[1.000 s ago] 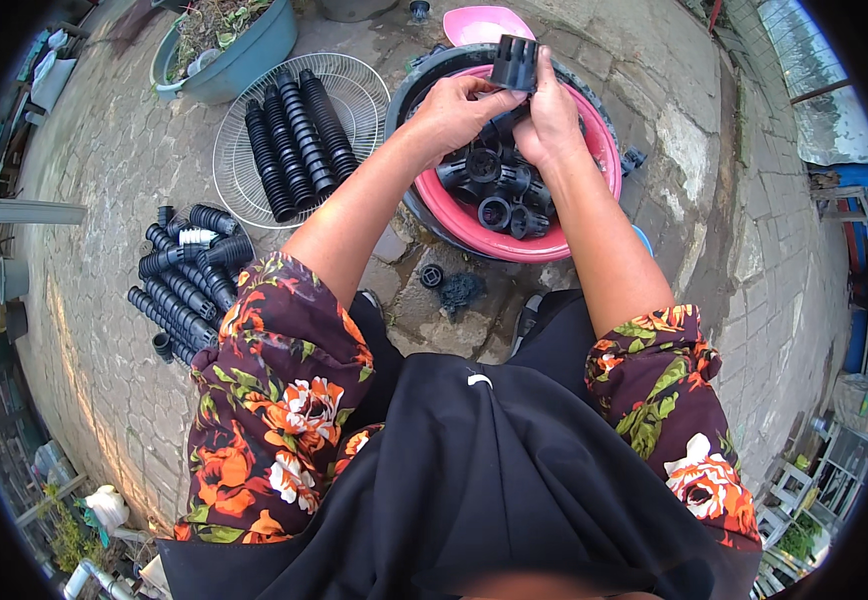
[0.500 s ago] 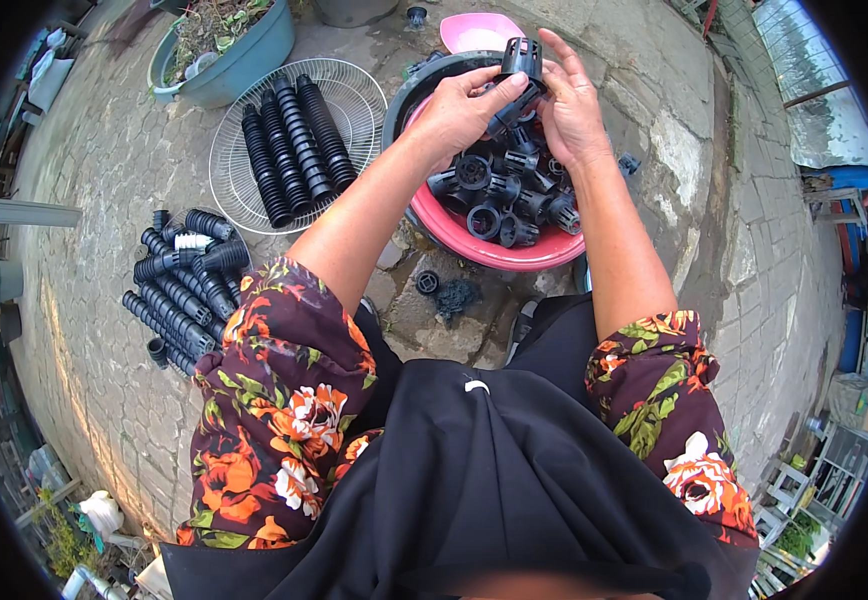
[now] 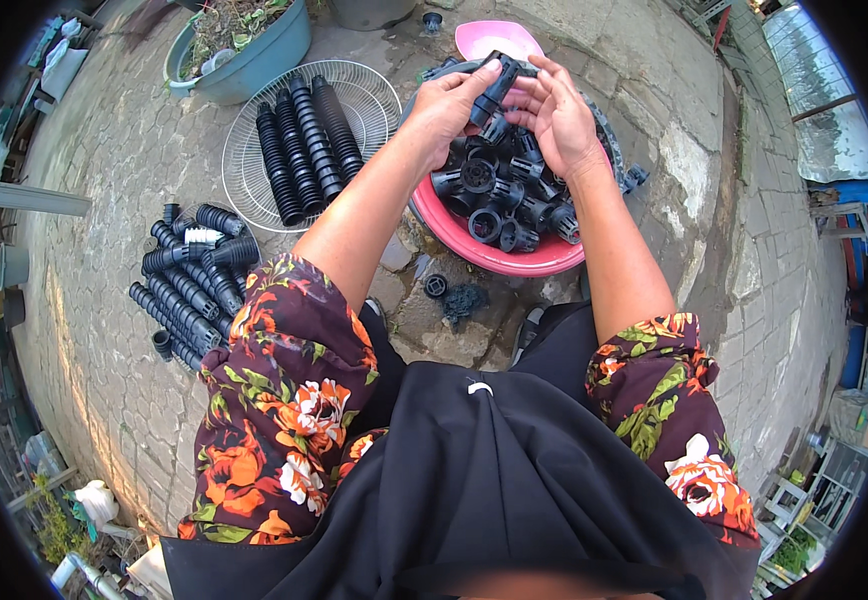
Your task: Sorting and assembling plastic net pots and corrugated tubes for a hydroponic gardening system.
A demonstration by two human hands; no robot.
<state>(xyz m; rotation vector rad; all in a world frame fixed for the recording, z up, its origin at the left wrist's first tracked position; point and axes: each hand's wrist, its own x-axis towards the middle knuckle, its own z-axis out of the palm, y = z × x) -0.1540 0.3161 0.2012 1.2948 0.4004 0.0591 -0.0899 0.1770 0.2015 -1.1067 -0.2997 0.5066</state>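
Left hand (image 3: 446,105) pinches black net cup (image 3: 495,88), 12 o'clock; right hand (image 3: 564,120) half-open, contact unclear; loose pinch could drop it.

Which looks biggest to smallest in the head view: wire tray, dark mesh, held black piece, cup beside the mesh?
1. Wire tray
2. Held black piece, dark mesh: unsure, the piece is nearer
3. Cup

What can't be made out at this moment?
Head view:
Whether the right hand touches the held black cup: the cup overlaps its fingertips.
Lower cups in the pink basin: buried under the upper cups.
Basin's far rim: partly behind the left hand.
Blue-green planter: far side beyond the upper edge.
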